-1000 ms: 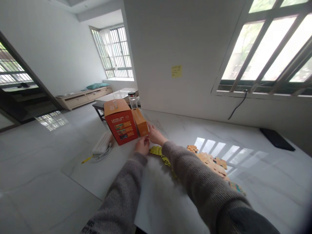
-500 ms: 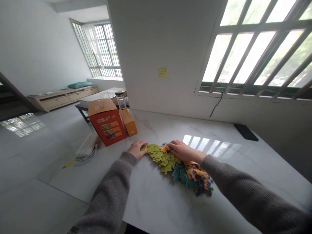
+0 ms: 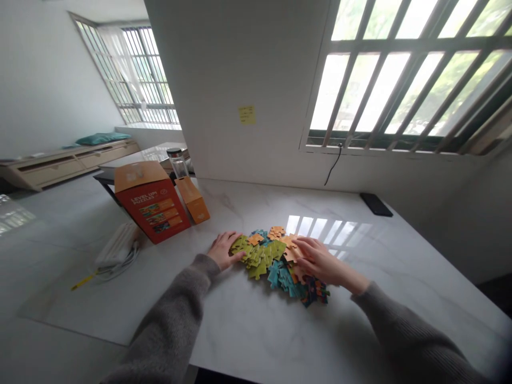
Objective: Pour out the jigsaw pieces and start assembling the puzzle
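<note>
Marble bench (image 3: 248, 330) is carrying a loose heap of jigsaw pieces (image 3: 276, 261); open left hand (image 3: 226, 249) is resting against its green edge, open right hand (image 3: 316, 261) is lying over orange pieces, gripping nothing; red puzzle box (image 3: 152, 202) is standing beyond the left hand.

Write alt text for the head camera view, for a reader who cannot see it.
A left hand and right hand in grey knit sleeves touch a loose pile of green, orange and teal jigsaw pieces on a white marble table. An orange-and-red cardboard puzzle box stands beyond the left hand.
</note>
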{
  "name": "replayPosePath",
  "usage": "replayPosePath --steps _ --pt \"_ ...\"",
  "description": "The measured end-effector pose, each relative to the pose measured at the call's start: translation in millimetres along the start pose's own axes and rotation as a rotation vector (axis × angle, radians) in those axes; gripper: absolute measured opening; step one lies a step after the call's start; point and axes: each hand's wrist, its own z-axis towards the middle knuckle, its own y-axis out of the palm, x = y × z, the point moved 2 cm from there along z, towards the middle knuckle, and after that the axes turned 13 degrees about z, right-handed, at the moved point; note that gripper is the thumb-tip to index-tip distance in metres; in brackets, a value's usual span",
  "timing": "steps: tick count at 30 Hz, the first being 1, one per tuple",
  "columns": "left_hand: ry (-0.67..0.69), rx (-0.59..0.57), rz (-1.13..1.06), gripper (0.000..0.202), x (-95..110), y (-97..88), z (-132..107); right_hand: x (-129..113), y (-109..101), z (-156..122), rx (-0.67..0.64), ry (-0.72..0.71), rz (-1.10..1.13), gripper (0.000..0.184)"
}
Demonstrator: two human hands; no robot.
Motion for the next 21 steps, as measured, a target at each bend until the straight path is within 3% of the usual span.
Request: replayPosePath --steps 5,8,13,17,21 --pt "0.068 -0.025 0.024 0.076 19.6 5.1 -0.1 -1.5 11.9 -27.1 0.041 0.039 -0.031 0.051" --pt "0.097 -0.060 0.022 0.083 29.0 9.1 3.1 -11.8 20.0 -32.8 0.038 0.055 -0.087 0.065" --pt "0.090 -0.051 -0.001 0.070 51.5 10.7 11.0 -31.6 35.7 -32.9 0.044 0.029 -0.231 0.087" --pt "0.067 0.024 -0.025 0.053 74.5 8.4 17.9 -25.7 37.7 -26.4 0.116 0.069 -0.302 0.070" --pt "-0.051 0.127 -0.137 0.044 84.2 3.5 29.0 -7.0 27.9 -16.8 0.205 0.094 -0.313 0.052"
